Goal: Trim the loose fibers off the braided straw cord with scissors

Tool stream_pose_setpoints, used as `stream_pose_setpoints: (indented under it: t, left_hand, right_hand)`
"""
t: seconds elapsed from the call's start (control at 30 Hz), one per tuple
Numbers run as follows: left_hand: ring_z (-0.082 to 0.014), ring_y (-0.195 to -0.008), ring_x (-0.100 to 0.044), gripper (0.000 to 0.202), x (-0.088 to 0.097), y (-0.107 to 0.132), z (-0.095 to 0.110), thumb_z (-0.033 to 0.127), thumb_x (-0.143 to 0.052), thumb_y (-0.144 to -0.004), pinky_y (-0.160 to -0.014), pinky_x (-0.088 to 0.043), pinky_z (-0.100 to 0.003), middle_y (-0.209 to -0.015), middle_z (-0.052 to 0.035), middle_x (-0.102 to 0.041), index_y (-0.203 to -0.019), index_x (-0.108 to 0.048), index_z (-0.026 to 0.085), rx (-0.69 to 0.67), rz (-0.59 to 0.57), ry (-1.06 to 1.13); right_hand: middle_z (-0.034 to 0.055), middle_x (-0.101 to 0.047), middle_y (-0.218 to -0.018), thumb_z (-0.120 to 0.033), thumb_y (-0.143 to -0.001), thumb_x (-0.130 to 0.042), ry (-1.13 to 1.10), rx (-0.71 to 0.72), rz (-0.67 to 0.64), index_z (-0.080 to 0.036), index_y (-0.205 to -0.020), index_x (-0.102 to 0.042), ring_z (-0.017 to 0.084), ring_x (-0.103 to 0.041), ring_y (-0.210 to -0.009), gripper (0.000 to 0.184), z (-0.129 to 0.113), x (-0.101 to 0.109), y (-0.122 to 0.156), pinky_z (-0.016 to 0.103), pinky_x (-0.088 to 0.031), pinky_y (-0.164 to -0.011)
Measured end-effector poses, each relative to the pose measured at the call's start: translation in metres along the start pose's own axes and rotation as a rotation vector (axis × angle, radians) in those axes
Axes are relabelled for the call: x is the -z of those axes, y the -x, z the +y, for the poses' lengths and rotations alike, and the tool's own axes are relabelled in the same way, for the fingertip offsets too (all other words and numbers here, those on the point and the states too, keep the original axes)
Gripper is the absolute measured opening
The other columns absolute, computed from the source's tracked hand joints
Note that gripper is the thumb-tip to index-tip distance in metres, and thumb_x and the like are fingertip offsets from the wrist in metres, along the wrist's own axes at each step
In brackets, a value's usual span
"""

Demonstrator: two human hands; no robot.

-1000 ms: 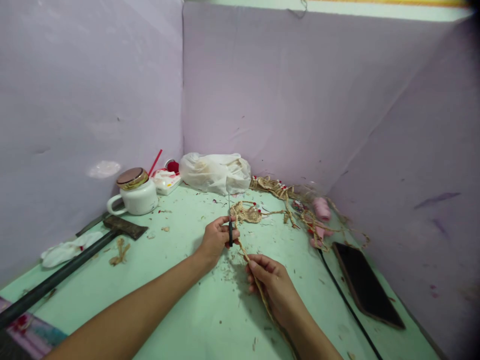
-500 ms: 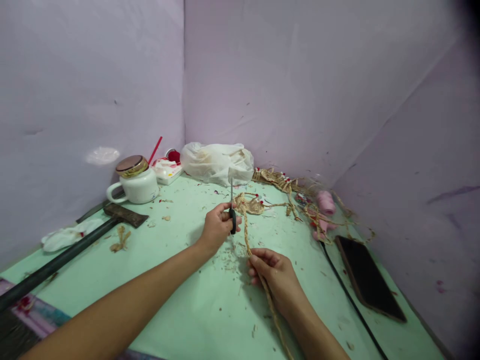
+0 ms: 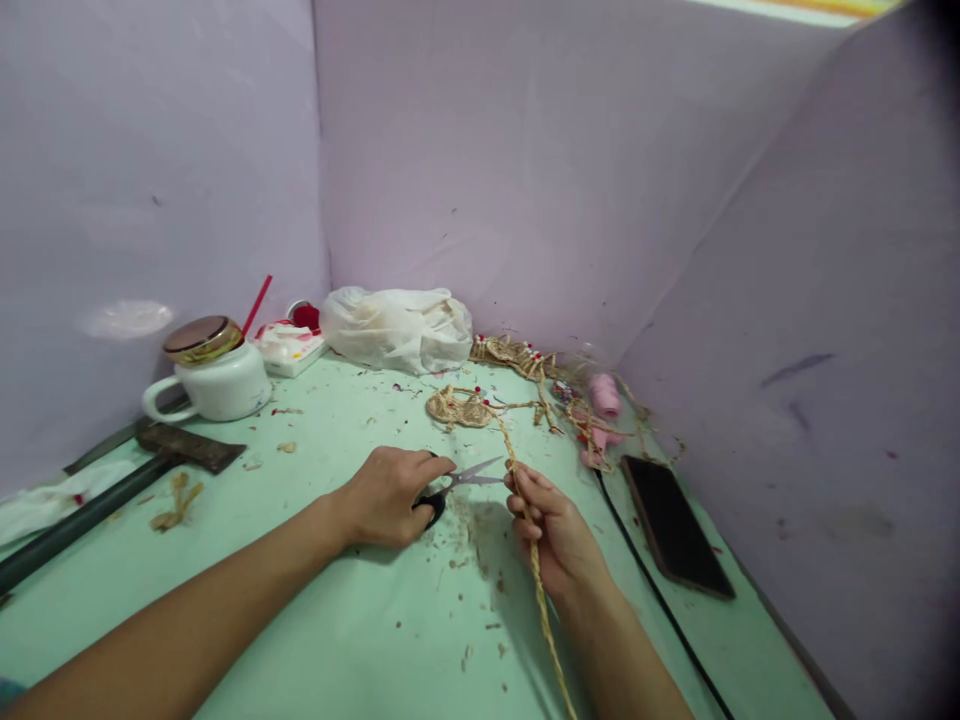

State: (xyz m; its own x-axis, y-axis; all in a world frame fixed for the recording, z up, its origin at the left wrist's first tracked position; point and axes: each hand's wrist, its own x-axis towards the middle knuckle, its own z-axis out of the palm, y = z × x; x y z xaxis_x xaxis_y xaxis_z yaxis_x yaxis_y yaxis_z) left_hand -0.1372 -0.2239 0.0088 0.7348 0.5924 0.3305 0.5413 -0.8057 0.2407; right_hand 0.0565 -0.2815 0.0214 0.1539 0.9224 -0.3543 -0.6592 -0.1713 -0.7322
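Note:
My left hand (image 3: 390, 495) is closed on a pair of scissors (image 3: 469, 477) with black handles, its blades parted and pointing right. The blade tips come close to the fingers of my right hand (image 3: 553, 525), which pinches a braided straw cord (image 3: 541, 600). From that grip the cord runs down to the bottom edge and up to a coiled straw piece (image 3: 459, 407) with a red bead on the table. Whether the blades touch the cord I cannot tell.
A hammer (image 3: 191, 447) and a white mug (image 3: 225, 388) with a gold lid stand left. A white plastic bag (image 3: 397, 328) lies at the back. Beaded straw work (image 3: 517, 353), pink thread spool (image 3: 604, 396), pink glue gun (image 3: 600, 440) and phone (image 3: 675, 525) are right. Scraps litter the green table (image 3: 360, 620).
The scissors have turned from upright to pointing right, with their blades now parted. My right hand has risen along the cord. The view has swung a little to the right.

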Motion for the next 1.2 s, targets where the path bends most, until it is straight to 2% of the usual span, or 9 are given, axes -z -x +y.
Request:
stream_pose_setpoints:
  t: [0.1, 0.33, 0.57, 0.87, 1.03, 1.1, 1.2]
  left_hand:
    - [-0.0199, -0.073, -0.057, 0.045, -0.0037, -0.0014, -0.0012, 0.016, -0.047, -0.064, -0.061, -0.038, -0.028, -0.082, -0.0038, -0.061, -0.109, -0.049, 0.020, -0.012, 0.018, -0.065]
    - [-0.0185, -0.073, -0.057, 0.042, -0.0044, -0.0001, -0.0027, 0.014, -0.043, -0.068, -0.060, -0.040, -0.028, -0.084, -0.0029, -0.062, -0.110, -0.048, 0.020, -0.010, 0.027, -0.151]
    - [-0.0173, -0.069, -0.059, 0.043, -0.0083, 0.0002, -0.0041, 0.016, -0.043, -0.070, -0.057, -0.040, -0.027, -0.082, -0.0024, -0.064, -0.113, -0.047, 0.019, -0.009, 0.040, -0.127]
    - [-0.0177, -0.066, -0.060, 0.047, -0.0096, 0.0010, -0.0069, 0.013, -0.042, -0.070, -0.054, -0.040, -0.027, -0.082, -0.0048, -0.065, -0.116, -0.046, 0.016, -0.031, 0.031, -0.134]
    - [-0.0161, -0.069, -0.060, 0.046, -0.0058, -0.0001, -0.0023, 0.011, -0.042, -0.068, -0.059, -0.042, -0.024, -0.082, -0.0031, -0.066, -0.113, -0.049, 0.018, -0.004, 0.045, -0.007]
    - [-0.0144, -0.072, -0.060, 0.044, -0.0035, -0.0002, 0.0003, 0.010, -0.042, -0.068, -0.063, -0.042, -0.022, -0.083, -0.0005, -0.066, -0.110, -0.052, 0.022, 0.048, 0.079, 0.074]
    - [-0.0138, -0.075, -0.059, 0.045, -0.0023, -0.0002, 0.0029, 0.012, -0.044, -0.067, -0.067, -0.042, -0.022, -0.086, 0.0012, -0.066, -0.109, -0.053, 0.025, 0.140, 0.127, 0.101]
  right_hand:
    - [-0.0038, -0.049, -0.059, -0.014, -0.055, -0.071, 0.001, 0.008, -0.010, -0.012, -0.070, -0.062, 0.002, -0.042, -0.042, 0.018, -0.0003, -0.0005, 0.0011, 0.007, -0.026, -0.026]
    - [-0.0024, -0.053, -0.064, -0.016, -0.054, -0.072, 0.029, 0.029, -0.022, -0.012, -0.072, -0.065, 0.003, -0.045, -0.045, 0.019, 0.0026, -0.0029, 0.0044, 0.008, -0.029, -0.028]
    - [-0.0013, -0.054, -0.064, -0.020, -0.053, -0.074, 0.151, 0.130, 0.026, -0.013, -0.074, -0.067, 0.005, -0.045, -0.048, 0.023, 0.0063, -0.0044, 0.0044, 0.011, -0.028, -0.030]
    - [0.0001, -0.052, -0.066, -0.024, -0.051, -0.075, 0.213, 0.166, 0.035, -0.013, -0.075, -0.067, 0.006, -0.043, -0.051, 0.028, 0.0063, -0.0044, 0.0056, 0.012, -0.026, -0.032]
    - [-0.0013, -0.049, -0.062, -0.022, -0.052, -0.073, 0.190, 0.158, 0.016, -0.013, -0.074, -0.066, 0.006, -0.040, -0.050, 0.025, 0.0070, -0.0028, 0.0033, 0.013, -0.029, -0.034]
    - [-0.0029, -0.045, -0.060, -0.019, -0.054, -0.071, 0.168, 0.139, -0.009, -0.014, -0.077, -0.065, 0.004, -0.037, -0.046, 0.025, 0.0071, -0.0024, 0.0023, 0.013, -0.025, -0.033]
    - [-0.0060, -0.038, -0.058, -0.019, -0.059, -0.066, 0.152, 0.093, -0.049, -0.015, -0.088, -0.064, 0.002, -0.023, -0.040, 0.029, 0.0067, -0.0026, 0.0018, 0.013, -0.011, -0.031]
